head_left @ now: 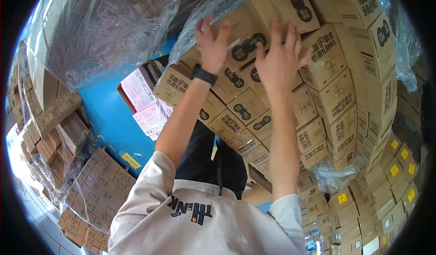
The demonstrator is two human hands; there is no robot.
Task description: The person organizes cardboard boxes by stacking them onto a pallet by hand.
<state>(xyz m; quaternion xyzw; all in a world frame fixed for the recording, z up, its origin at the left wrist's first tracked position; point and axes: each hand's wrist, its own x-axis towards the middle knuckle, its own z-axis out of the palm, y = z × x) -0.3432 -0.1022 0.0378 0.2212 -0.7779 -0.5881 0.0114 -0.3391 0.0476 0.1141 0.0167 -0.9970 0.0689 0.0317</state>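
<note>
Both my arms reach out over a stack of brown cardboard cartons. My left hand (212, 48), with a black watch (203, 75) on the wrist, has its fingers spread over the left end of a carton (235, 25) with a round black logo. My right hand (280, 62) lies across the cartons farther right, its fingers apart, fingertips at the lower edge of a larger carton (284, 7). That larger carton sits at the top, with the same kind of logo. Below my hands, rows of smaller cartons (246, 107) are packed side by side.
Clear plastic wrap (113, 27) covers a load at the upper left. Pink-and-white boxes (138, 89) stand on the blue floor (102, 105). More stacked cartons (97, 182) are at the lower left, and cartons with yellow labels (393, 168) at the lower right.
</note>
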